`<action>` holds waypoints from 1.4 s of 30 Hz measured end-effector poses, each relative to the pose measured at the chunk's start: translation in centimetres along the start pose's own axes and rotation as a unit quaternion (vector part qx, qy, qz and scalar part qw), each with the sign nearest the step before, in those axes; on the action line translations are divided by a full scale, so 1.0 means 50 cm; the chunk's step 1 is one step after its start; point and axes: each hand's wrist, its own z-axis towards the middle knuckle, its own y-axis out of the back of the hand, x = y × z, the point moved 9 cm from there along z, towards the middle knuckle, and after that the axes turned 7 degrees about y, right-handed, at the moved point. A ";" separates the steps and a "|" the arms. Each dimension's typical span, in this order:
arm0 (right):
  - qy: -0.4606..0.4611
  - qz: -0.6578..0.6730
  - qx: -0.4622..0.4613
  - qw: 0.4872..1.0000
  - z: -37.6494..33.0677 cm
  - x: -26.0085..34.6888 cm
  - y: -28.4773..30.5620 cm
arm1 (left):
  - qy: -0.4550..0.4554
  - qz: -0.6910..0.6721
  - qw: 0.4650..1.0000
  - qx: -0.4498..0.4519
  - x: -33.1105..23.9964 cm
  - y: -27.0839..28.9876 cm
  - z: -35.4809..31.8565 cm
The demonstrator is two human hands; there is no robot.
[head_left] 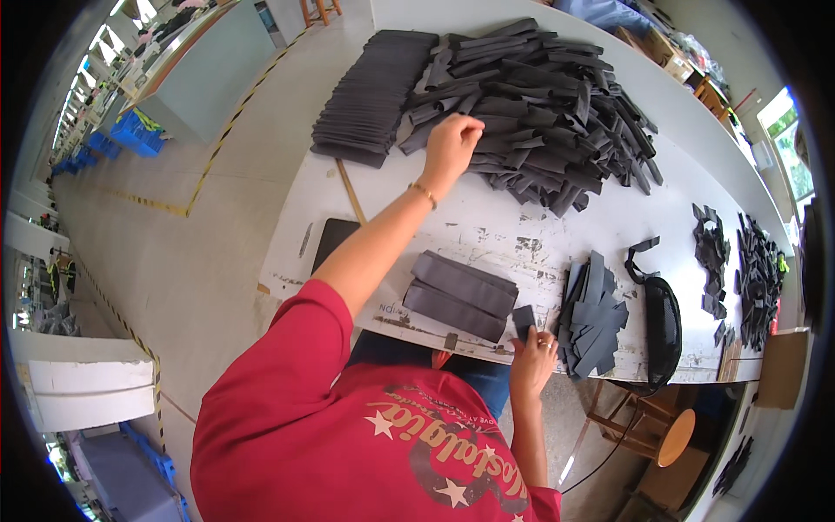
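My left hand is stretched out over the near-left edge of a big loose heap of black fabric strips. Its fingers are curled together, and whatever they may hold is hidden. Low at the table's front edge, my right hand pinches a small dark fabric piece. Just right of it lies a fanned pile of similar small dark pieces. In front of my body, a dark folded panel lies flat, with a seam or fold running along it.
A neat overlapped row of black strips lies at the far left of the white table. A flat black slab sits under my left forearm. Rightward are a black mesh object, more dark scraps and a wooden stool.
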 end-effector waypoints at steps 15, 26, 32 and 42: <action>0.037 0.014 0.048 0.998 -0.005 -0.001 -0.017 | -0.176 0.280 0.935 0.131 0.094 -0.129 0.068; 0.097 -0.040 0.070 0.992 -0.026 0.025 -0.015 | -0.065 0.271 0.955 0.106 0.098 -0.076 0.037; 0.039 -0.063 0.148 0.986 -0.035 0.012 -0.052 | 0.216 0.023 0.963 0.159 0.121 0.012 -0.040; 0.142 -0.001 0.050 0.989 -0.081 0.030 0.005 | 0.501 -0.447 0.739 0.055 0.223 0.035 -0.236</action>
